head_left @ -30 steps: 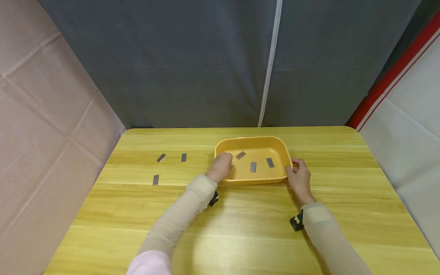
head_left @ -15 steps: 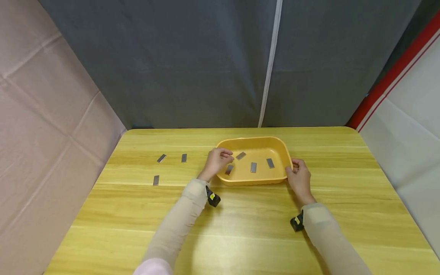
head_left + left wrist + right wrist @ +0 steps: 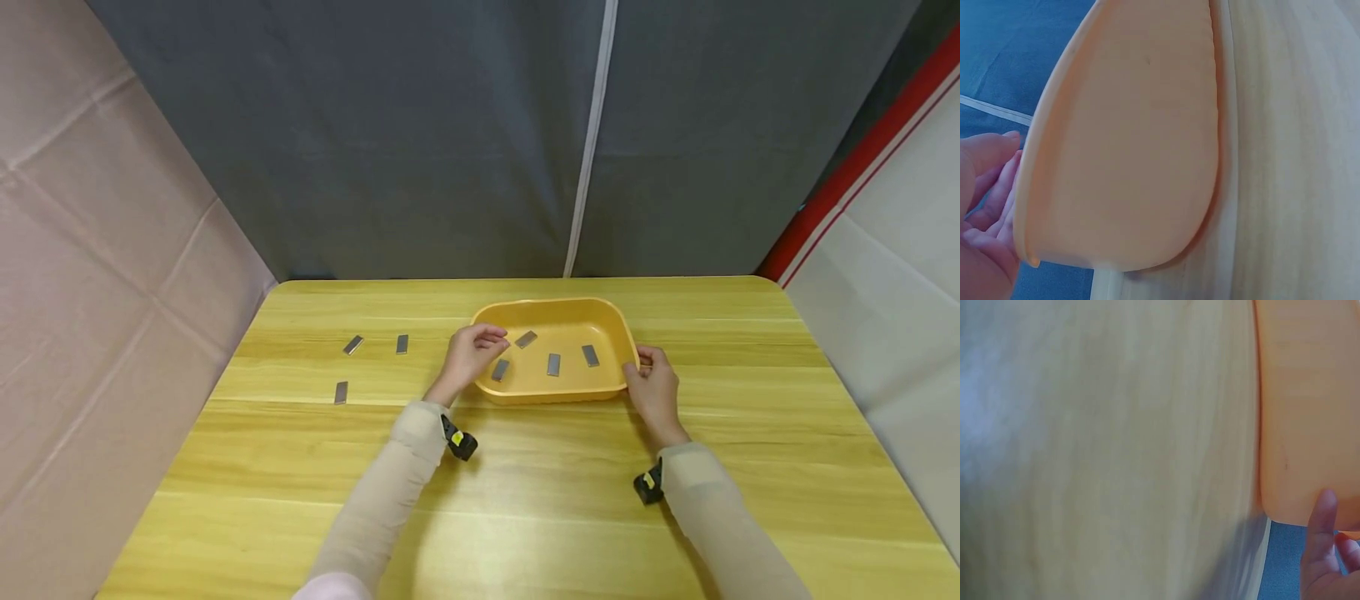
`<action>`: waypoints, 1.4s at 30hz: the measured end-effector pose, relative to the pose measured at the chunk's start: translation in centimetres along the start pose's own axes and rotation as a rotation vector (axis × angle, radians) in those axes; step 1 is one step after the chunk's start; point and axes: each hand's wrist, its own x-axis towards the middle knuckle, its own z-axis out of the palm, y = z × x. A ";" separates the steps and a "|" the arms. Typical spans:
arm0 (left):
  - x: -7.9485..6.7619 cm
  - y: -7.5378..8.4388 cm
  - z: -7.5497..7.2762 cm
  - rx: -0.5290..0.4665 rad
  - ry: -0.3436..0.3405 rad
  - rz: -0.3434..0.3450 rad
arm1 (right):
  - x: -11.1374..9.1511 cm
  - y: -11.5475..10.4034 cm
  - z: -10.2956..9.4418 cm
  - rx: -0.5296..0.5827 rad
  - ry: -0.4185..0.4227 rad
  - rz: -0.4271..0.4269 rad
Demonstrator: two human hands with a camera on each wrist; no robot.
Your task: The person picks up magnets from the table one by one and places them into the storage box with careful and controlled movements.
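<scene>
A yellow plastic tray (image 3: 564, 393) rests on the wooden table. My right hand (image 3: 654, 390) grips its right wall, thumb on the near side and fingers behind. In the right wrist view the thumb (image 3: 1322, 519) lies along the outer wall. My left hand (image 3: 470, 360) hovers at the left rim, fingers loosely bent, nothing between them. Inside the tray lie several small flat grey metal pieces, among them one near the left wall (image 3: 500, 371), one farther back (image 3: 527, 339) and one toward the right (image 3: 590, 356).
On the table left of the tray lie three more grey pieces: a back-left piece (image 3: 353, 345), one nearer the tray (image 3: 402, 344) and a front piece (image 3: 341, 392). A dark grey curtain (image 3: 420, 150) hangs behind the table (image 3: 555, 500).
My left hand has come up and left out of the tray, its fingers loosening. A grey piece now shows at the tray's left, where the hand was. My right hand stays put.
</scene>
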 end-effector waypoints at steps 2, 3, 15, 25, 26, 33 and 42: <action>-0.2 -0.1 -0.1 -0.015 0.043 0.023 | 0.0 0.0 0.0 0.000 0.000 0.002; -0.3 -0.2 -0.1 -0.028 0.064 0.030 | 0.0 0.0 0.0 -0.001 -0.001 0.002; -2.7 2.5 -1.1 -0.110 0.219 0.058 | 0.2 0.1 0.0 0.001 0.008 -0.011; -3.3 -0.1 -1.8 -0.183 0.271 0.021 | 0.1 0.1 -0.1 0.006 -0.002 -0.003; -3.3 -0.6 -1.8 -0.183 0.277 0.010 | 0.1 0.0 -0.1 0.007 -0.002 -0.003; -3.7 -2.1 -2.6 -0.153 0.298 -0.040 | 0.2 0.1 0.0 -0.004 0.005 0.007; -4.1 -3.8 -3.3 -0.136 0.309 -0.066 | 0.2 0.2 0.0 -0.005 0.009 0.009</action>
